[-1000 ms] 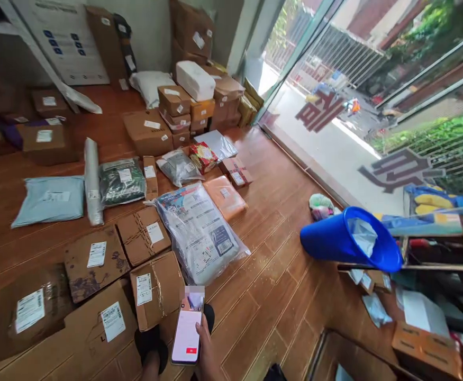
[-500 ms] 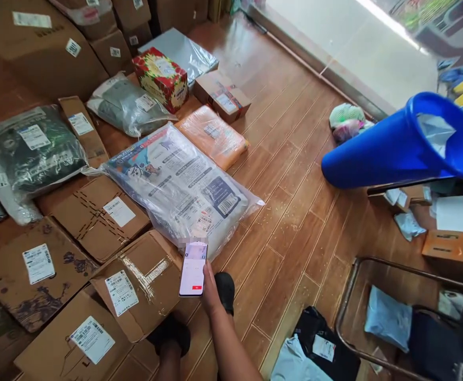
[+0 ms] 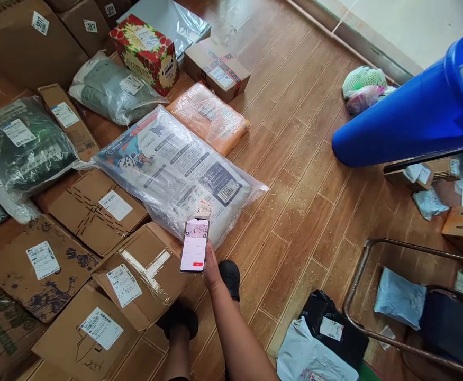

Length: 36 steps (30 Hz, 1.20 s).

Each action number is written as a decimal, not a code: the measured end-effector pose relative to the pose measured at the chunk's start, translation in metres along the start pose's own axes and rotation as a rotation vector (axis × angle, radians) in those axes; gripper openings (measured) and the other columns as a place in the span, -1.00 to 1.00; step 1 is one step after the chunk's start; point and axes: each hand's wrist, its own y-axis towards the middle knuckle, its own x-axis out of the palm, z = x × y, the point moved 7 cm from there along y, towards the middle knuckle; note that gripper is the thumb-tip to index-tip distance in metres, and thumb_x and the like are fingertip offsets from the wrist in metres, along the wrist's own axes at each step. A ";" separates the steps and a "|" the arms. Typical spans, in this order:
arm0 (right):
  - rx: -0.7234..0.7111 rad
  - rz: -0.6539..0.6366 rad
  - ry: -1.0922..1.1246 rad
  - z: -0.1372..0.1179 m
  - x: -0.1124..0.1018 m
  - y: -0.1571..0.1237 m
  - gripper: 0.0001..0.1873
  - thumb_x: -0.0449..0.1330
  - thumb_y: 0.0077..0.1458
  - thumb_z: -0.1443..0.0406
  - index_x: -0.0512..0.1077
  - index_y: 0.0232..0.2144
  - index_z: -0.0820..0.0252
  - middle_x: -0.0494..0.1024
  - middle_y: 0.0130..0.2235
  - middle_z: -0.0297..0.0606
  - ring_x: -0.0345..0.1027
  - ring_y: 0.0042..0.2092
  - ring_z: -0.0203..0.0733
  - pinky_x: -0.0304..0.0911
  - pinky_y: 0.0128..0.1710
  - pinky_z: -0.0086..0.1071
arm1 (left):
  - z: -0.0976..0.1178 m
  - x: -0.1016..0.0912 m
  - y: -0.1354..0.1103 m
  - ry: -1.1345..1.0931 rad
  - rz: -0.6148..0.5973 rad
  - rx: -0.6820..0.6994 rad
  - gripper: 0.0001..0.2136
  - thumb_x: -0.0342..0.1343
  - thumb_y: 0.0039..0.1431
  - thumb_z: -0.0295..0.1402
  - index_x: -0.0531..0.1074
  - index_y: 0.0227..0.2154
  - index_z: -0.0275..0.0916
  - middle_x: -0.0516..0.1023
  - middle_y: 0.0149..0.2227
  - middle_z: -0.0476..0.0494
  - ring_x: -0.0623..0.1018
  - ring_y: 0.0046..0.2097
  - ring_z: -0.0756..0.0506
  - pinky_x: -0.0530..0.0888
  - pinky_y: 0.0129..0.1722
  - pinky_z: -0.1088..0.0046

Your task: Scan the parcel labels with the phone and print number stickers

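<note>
My right hand (image 3: 212, 270) grips a smartphone (image 3: 194, 245) with a lit screen, held over the near edge of a large clear-plastic parcel (image 3: 179, 172) printed with text and a barcode. Just left of the phone lies a taped cardboard box (image 3: 144, 275) with a white shipping label. My forearm reaches in from the bottom edge, above my black shoes (image 3: 229, 276). My left hand is out of view.
Many labelled cardboard boxes (image 3: 96, 203) and bagged parcels (image 3: 20, 143) cover the wooden floor at left. An orange wrapped parcel (image 3: 209, 119) and a red patterned box (image 3: 146, 50) lie farther back. A blue bin (image 3: 409, 114) lies tipped at right. A metal-framed chair (image 3: 398, 307) and soft parcels (image 3: 322, 344) sit bottom right.
The view has tilted down and closer to the floor. My right hand has carried the phone forward, from above the taped box to the edge of the clear-plastic parcel.
</note>
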 end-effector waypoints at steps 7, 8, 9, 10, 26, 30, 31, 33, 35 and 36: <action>0.005 0.012 -0.011 0.000 -0.003 0.001 -0.30 0.22 -0.13 -0.19 0.37 -0.03 0.04 0.55 0.00 -0.20 0.39 0.07 -0.02 0.36 -0.01 -0.14 | 0.003 -0.006 -0.005 -0.015 0.021 0.046 -0.55 -0.35 0.32 -0.17 0.37 -0.02 -0.24 0.41 -0.02 -0.11 0.41 0.08 -0.17 0.44 0.02 0.20; 0.004 0.011 -0.013 0.000 -0.003 0.000 -0.31 0.21 -0.12 -0.19 0.37 -0.02 0.04 0.55 0.00 -0.20 0.39 0.07 -0.02 0.37 -0.01 -0.14 | 0.003 -0.006 -0.005 -0.017 0.026 0.047 -0.55 -0.35 0.31 -0.17 0.37 -0.01 -0.22 0.41 -0.02 -0.11 0.42 0.08 -0.16 0.44 0.02 0.20; 0.005 0.009 -0.015 0.000 -0.003 0.000 -0.31 0.21 -0.12 -0.19 0.37 -0.02 0.04 0.55 0.00 -0.20 0.39 0.07 -0.02 0.37 -0.01 -0.13 | 0.001 -0.006 -0.005 -0.019 0.031 0.046 -0.56 -0.34 0.31 -0.17 0.36 0.00 -0.21 0.41 -0.02 -0.11 0.42 0.07 -0.16 0.44 0.02 0.21; 0.006 0.007 -0.015 0.000 -0.004 0.000 -0.31 0.21 -0.11 -0.18 0.36 -0.01 0.03 0.55 0.00 -0.20 0.39 0.07 -0.02 0.37 -0.01 -0.13 | 0.000 -0.006 -0.005 -0.020 0.036 0.045 -0.56 -0.34 0.31 -0.17 0.36 0.00 -0.20 0.41 -0.01 -0.11 0.42 0.07 -0.16 0.44 0.01 0.21; 0.025 0.021 -0.012 0.005 -0.010 0.002 -0.29 0.22 -0.10 -0.15 0.31 0.04 0.04 0.54 0.02 -0.19 0.40 0.05 -0.02 0.37 -0.03 -0.12 | -0.026 0.052 0.037 -0.006 0.151 0.063 -0.65 0.02 0.20 -0.21 0.33 0.04 -0.11 0.45 0.03 -0.20 0.45 0.09 -0.18 0.49 0.01 0.07; 0.030 -0.017 0.018 -0.004 -0.003 -0.002 -0.34 0.25 -0.09 -0.09 0.32 0.02 0.05 0.53 0.02 -0.20 0.40 0.05 -0.01 0.38 -0.04 -0.14 | -0.034 0.060 0.041 -0.001 0.163 0.079 -0.66 -0.01 0.16 -0.36 0.36 0.00 0.02 0.51 -0.02 -0.08 0.39 0.18 -0.23 0.54 -0.05 0.10; 0.037 -0.042 0.033 -0.007 0.001 -0.004 -0.35 0.28 -0.11 -0.04 0.32 0.01 0.04 0.54 0.01 -0.21 0.40 0.06 0.00 0.39 -0.04 -0.14 | -0.037 0.061 0.040 0.000 0.163 0.077 -0.65 -0.01 0.14 -0.37 0.36 0.00 0.03 0.52 -0.01 -0.07 0.36 0.20 -0.25 0.55 -0.06 0.08; 0.062 -0.094 0.055 -0.011 0.006 -0.008 -0.34 0.34 -0.18 0.07 0.31 0.01 0.03 0.54 0.00 -0.25 0.39 0.06 0.01 0.38 -0.03 -0.13 | -0.041 0.061 0.039 0.001 0.165 0.065 -0.62 -0.02 0.13 -0.39 0.34 0.02 0.04 0.50 0.03 -0.05 0.29 0.25 -0.28 0.55 -0.06 0.05; 0.086 -0.123 0.047 -0.012 0.009 -0.012 -0.30 0.37 -0.26 0.17 0.30 0.00 0.01 0.54 0.00 -0.28 0.39 0.06 0.00 0.36 0.01 -0.13 | -0.043 0.062 0.038 0.000 0.170 0.048 -0.60 -0.06 0.15 -0.40 0.30 0.05 0.07 0.46 0.07 -0.01 0.20 0.29 -0.29 0.56 -0.07 0.06; 0.089 -0.126 0.030 -0.013 0.009 -0.014 -0.28 0.39 -0.29 0.21 0.29 0.00 0.01 0.54 0.01 -0.29 0.40 0.05 -0.02 0.34 0.03 -0.14 | -0.043 0.064 0.039 -0.001 0.171 0.039 -0.60 -0.09 0.17 -0.40 0.29 0.06 0.09 0.44 0.10 0.01 0.16 0.30 -0.29 0.56 -0.07 0.06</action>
